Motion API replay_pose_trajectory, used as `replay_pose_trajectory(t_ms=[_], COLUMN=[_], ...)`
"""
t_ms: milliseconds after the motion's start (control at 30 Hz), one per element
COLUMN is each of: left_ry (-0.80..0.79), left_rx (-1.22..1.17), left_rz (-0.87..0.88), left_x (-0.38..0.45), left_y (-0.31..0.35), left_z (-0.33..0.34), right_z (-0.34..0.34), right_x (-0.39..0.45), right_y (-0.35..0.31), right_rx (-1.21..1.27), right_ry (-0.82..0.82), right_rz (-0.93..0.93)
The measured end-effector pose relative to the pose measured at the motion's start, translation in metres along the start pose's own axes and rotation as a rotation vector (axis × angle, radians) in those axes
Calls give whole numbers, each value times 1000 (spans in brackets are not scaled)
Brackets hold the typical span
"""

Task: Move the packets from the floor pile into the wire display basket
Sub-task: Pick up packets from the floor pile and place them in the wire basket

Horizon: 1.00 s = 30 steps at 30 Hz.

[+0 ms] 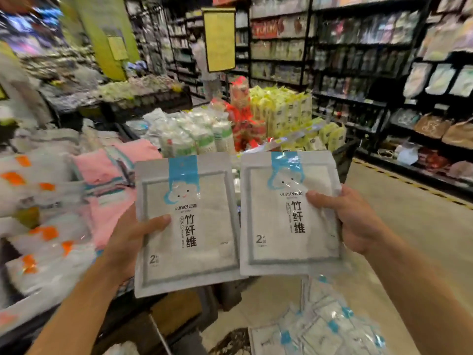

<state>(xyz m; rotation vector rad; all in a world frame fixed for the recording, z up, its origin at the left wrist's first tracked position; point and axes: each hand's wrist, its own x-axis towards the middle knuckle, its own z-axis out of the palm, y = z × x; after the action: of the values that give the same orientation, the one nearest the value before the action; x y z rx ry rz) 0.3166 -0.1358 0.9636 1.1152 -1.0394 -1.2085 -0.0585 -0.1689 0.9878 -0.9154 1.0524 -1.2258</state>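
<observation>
Setting: shop aisle with dark shelving (358,60) full of packaged goods on the right and at the back, and a beige floor (409,226) edged by a yellow-and-black stripe.
Head view, left hand: the left hand (133,239) grips the left packet (186,226) at its left edge, thumb across the front, the other fingers hidden behind it.
Head view, right hand: the right hand (350,221) grips the right packet (289,213) at its right edge, thumb lying on the front near the printed characters, remaining fingers out of sight behind.
Packets held: both are flat, grey-white, with a blue strip and a cloud face at the top; they are held upright, side by side at about chest height, their inner edges nearly touching, the right one slightly higher.
Floor pile: more packets of the same kind lie in the floor pile (327,329), overlapping one another at the lower right, below the right packet.
Display at left: folded pink cloths (107,175) and clear-wrapped packs with orange marks (38,239) fill a display beside the left forearm; its wire frame cannot be made out clearly.
Beyond the packets: white rolls in plastic (194,134), red packs (243,119) and yellow packs (286,108) are stacked in the middle of the aisle.
Background: blurred; a yellow sign (220,39) hangs above the stacks.
</observation>
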Motion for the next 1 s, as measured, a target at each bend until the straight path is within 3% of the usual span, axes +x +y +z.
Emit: replay_pose_trajectory(t_ms=[233,567,800,1000], left_ry=[263,601,754,814], left_rx=[-96,-98,-80,-152], left_rz=[45,37,15,-32], left_x=[-135,-304,-376,-413], left_y=[28,30,35,15], left_z=[-50,-112,-168,-245], right_z=[67,168,254,315], right_x=[-26,-90,-127,-154], right_y=[2,48,88,143], right_rx=[-35,-36,-74,-104], right_ry=[-315,-600,-734,-715], right_rz=[16,161,208,235])
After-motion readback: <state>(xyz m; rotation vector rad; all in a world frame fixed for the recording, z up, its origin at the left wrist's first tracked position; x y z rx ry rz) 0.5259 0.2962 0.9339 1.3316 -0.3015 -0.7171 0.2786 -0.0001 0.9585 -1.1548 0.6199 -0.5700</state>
